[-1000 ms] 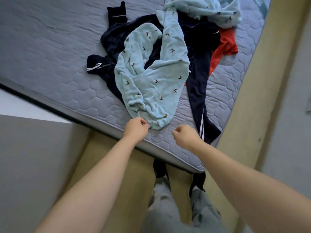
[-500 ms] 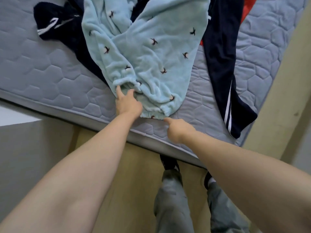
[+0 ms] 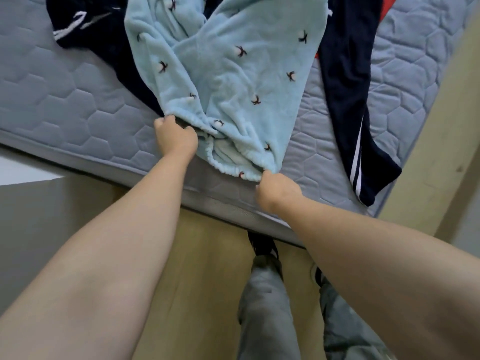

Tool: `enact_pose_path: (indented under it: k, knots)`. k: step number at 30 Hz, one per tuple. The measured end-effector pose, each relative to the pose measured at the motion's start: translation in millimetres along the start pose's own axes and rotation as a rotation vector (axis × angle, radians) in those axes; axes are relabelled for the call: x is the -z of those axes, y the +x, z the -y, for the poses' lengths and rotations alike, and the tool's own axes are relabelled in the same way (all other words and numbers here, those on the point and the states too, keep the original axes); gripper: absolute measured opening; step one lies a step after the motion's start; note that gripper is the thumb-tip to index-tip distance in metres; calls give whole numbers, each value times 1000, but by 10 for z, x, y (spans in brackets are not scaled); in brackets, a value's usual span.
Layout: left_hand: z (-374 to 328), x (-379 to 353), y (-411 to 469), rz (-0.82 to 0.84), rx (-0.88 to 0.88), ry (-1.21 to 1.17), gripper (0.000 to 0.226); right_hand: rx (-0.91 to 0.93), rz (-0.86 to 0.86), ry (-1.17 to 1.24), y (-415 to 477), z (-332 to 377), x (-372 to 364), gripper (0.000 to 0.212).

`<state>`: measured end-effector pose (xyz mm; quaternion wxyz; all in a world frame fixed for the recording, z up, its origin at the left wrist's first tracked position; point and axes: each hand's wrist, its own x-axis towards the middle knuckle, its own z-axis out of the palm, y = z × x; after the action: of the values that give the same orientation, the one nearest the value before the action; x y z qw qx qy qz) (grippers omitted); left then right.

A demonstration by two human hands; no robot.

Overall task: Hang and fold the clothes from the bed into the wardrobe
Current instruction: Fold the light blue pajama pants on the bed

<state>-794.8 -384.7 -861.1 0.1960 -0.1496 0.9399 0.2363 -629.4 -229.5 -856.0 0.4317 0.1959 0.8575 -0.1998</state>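
Note:
A light blue fleece garment [image 3: 233,74] with small dark bird prints lies on the grey quilted mattress [image 3: 65,100], its gathered elastic waistband at the near edge. My left hand [image 3: 175,137] grips the waistband's left end with curled fingers. My right hand [image 3: 276,188] pinches the waistband's right end near the mattress edge. Dark navy clothes with white stripes [image 3: 345,87] lie under and beside the blue garment. A bit of red cloth [image 3: 388,3] shows at the top right.
The mattress edge [image 3: 223,201] runs diagonally across the view. Below it is a wooden floor [image 3: 202,281] with my legs in grey trousers [image 3: 265,307]. A beige panel [image 3: 441,126] stands at the right, a grey surface [image 3: 52,216] at the left.
Both hands went from hovering at the mattress edge to taking hold of the blue garment's waistband. The view moved closer to the bed.

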Motion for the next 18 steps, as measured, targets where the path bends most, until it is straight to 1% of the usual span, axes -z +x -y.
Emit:
enact_pose_path:
  k: [2, 5, 7, 8, 11, 14, 18]
  knots:
    - [-92, 316, -222, -73, -37, -28, 33, 10, -48, -17, -322, 28, 197, 17]
    - [-248, 881, -653, -193, -103, -83, 23, 10, -105, -60, -853, 64, 631, 20]
    - [-344, 1317, -943, -272, -108, -111, 21, 29, -133, -132, -1229, 82, 953, 15]
    - [-388, 1527, -1085, -300, -121, -125, 21, 34, -174, -144, -1425, 69, 1105, 15]
    - [-558, 2121, -1470, -373, -199, -146, 15, 9, -346, -80, -2020, -1, 1567, 16]
    - [-776, 2613, -1889, -394, -294, -139, 22, -29, -398, -109, -2578, -70, 1956, 27]
    - [-1157, 3125, -2358, -409, -476, -100, 30, -99, -501, -103, -3215, -112, 2443, 19]
